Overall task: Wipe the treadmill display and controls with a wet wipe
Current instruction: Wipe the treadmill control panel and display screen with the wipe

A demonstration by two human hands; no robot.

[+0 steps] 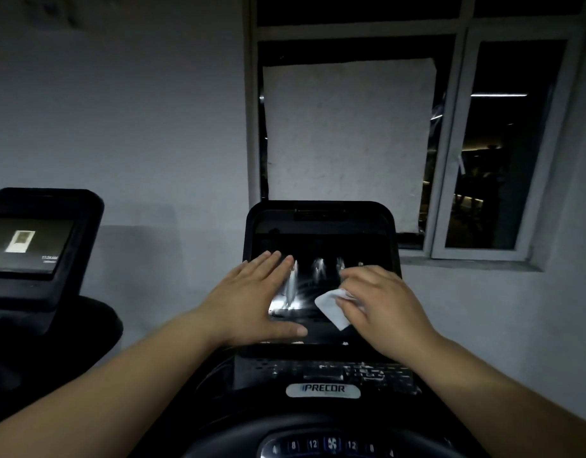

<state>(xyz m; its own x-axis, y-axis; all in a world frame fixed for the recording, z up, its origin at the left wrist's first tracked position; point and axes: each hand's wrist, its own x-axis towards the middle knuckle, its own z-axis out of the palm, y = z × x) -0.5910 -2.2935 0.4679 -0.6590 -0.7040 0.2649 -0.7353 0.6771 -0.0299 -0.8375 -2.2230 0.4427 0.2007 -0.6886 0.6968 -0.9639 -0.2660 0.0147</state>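
The black treadmill display [321, 233] stands straight ahead, its dark screen showing streaky reflections. My left hand [252, 299] lies flat on the screen's left part, fingers straight and spread, thumb pointing right. My right hand [380, 302] is over the screen's right part and holds a folded white wet wipe [332, 309] against the glass. Below the screen runs a strip of controls [337, 371] above the Precor label [323, 390]. A lower control panel [331, 446] with lit numbers sits at the bottom edge.
A second treadmill console [37, 246] with a lit screen stands at the left. A grey wall is behind. A window [503, 143] at the right has one pane covered by a white sheet [347, 140].
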